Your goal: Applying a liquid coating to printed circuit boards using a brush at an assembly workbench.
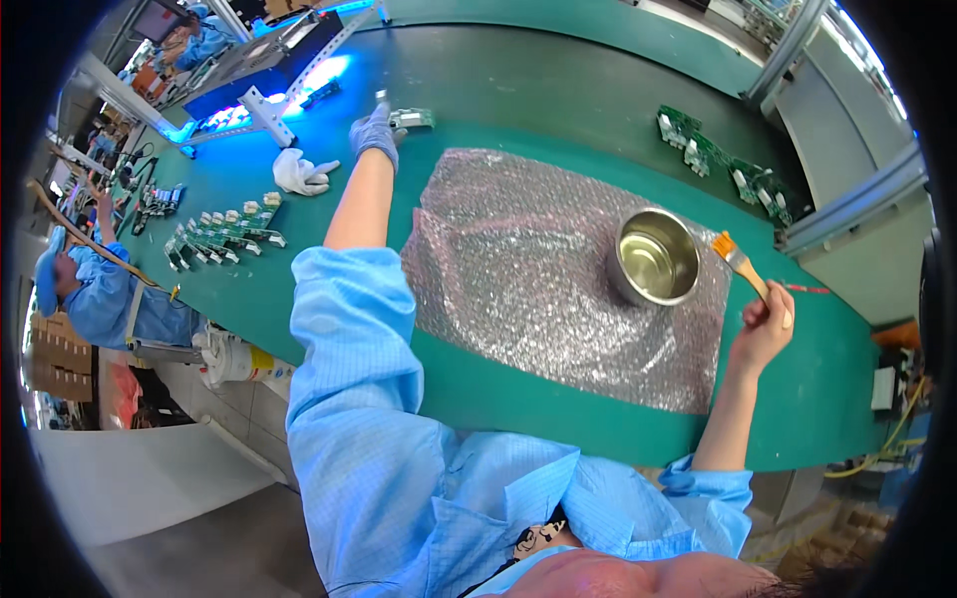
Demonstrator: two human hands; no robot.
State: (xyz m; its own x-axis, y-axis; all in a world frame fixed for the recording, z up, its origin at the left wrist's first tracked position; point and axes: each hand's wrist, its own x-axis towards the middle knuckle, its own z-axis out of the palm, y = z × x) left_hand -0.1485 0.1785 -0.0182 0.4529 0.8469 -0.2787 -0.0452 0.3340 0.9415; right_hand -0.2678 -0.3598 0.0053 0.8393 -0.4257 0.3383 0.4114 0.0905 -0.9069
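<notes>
At the far edge of the green mat, my left hand (pixel 375 134) in a thin grey glove reaches out. Its fingers are closed at the near end of a small circuit board (pixel 413 118); the exact hold is partly hidden by the glove. My bare right hand (pixel 762 333) grips the wooden handle of a flat brush (pixel 738 259), whose orange bristles point up and left. Left of the bristles, a round metal cup (pixel 657 257) holds some clear, yellowish liquid. It stands on a sheet of bubble wrap (pixel 538 289) spread over the mat.
A white glove (pixel 304 172) lies left of my left forearm, near a row of circuit boards (pixel 225 231). More boards (pixel 718 159) lie at the far right. At the far left stands a blue-lit metal frame (pixel 264 110). A co-worker in blue (pixel 110 294) sits to the left.
</notes>
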